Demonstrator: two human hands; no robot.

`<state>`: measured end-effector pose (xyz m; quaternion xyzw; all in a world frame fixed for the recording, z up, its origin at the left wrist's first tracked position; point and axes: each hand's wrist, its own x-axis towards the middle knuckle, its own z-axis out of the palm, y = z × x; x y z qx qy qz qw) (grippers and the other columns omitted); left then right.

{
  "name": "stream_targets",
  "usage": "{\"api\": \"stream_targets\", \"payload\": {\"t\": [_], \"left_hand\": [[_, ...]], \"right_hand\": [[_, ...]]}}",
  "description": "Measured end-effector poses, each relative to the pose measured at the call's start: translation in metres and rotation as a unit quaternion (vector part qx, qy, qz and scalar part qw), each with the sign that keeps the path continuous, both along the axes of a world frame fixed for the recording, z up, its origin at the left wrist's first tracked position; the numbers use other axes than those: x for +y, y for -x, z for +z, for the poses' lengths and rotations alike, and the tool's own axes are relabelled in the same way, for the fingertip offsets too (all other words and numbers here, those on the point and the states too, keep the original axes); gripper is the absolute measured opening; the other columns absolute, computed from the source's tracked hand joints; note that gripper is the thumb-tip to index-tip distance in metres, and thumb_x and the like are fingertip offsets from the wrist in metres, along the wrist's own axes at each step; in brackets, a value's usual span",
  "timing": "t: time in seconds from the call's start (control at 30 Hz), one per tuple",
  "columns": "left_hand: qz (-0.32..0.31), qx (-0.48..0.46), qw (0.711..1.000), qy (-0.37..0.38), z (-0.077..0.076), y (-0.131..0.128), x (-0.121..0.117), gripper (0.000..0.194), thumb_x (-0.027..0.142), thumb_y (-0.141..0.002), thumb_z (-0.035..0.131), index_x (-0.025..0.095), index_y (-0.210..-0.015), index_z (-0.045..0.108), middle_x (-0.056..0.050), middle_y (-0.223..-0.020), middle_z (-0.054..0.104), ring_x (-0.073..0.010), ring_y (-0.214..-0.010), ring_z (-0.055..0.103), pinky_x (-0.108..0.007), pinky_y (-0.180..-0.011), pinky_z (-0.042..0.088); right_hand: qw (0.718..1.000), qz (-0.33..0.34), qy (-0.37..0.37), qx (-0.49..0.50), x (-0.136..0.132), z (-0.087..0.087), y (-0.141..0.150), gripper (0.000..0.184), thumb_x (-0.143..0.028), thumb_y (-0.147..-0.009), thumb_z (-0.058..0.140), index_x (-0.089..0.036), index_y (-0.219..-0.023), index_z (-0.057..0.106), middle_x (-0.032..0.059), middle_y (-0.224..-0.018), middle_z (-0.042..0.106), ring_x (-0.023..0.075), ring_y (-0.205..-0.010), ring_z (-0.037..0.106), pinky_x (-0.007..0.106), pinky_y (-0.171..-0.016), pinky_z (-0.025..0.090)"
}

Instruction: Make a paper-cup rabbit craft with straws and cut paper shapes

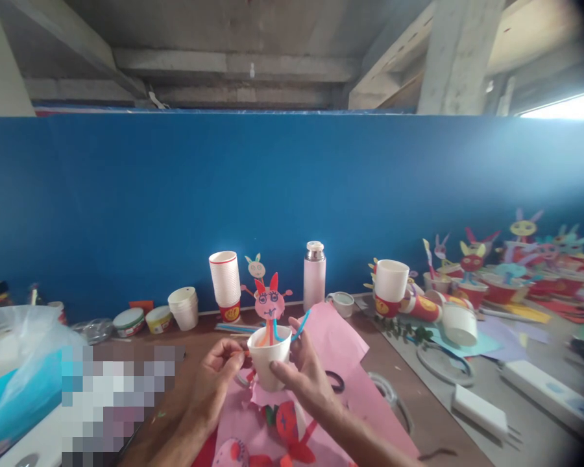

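A white paper cup [268, 363] stands upright between my hands. My right hand [314, 379] is wrapped round its right side, thumb across the front. At the cup's left, my left hand [221, 366] pinches the end of a thin orange strip. A pink paper rabbit face [269, 305] with red ears and a drawn face rises out of the cup on a stem. A blue strip [302, 324] curves over the rim beside my right fingers. Under the cup lie pink paper [338, 337] and red paper cut-outs [292, 425].
Behind the cup are a stack of paper cups [224, 279], a pink thermos [314, 279] and another paper rabbit [255, 267]. Rabbit cups [472, 285] crowd the right side. A white charger [481, 412] lies front right. Round tubs [129, 321] and a plastic bag [24, 350] stand left.
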<state>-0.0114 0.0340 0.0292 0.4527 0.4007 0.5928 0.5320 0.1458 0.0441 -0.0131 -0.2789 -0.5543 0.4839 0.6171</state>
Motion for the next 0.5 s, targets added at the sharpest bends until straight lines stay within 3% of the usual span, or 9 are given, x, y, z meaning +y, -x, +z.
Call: {"api": "stream_targets", "payload": {"t": [0.3,0.5], "left_hand": [[0.014,0.036,0.999,-0.032,0.0007,0.0014,0.0012,0.016,0.024,-0.063,0.064,0.017,-0.061,0.05,0.001,-0.073,0.064,-0.0122,-0.063,0.057,-0.023,-0.062,0.044],[-0.016,0.015,0.999,-0.036,-0.0024,0.0054,0.0042,0.013,0.022,-0.065,0.065,0.017,-0.065,0.053,0.001,-0.07,0.063,-0.0123,-0.065,0.057,-0.022,-0.063,0.043]], "right_hand": [[1.0,0.006,0.025,0.016,-0.0028,0.0079,0.0003,0.08,-0.031,-0.068,0.065,-0.021,-0.132,0.019,0.0089,-0.104,0.059,0.024,-0.093,0.056,0.038,-0.081,0.042],[0.999,0.02,0.03,0.026,-0.0028,0.0062,-0.0012,0.078,-0.027,-0.069,0.064,-0.021,-0.131,0.018,0.0079,-0.1,0.059,0.0221,-0.09,0.056,0.037,-0.079,0.043]]}}
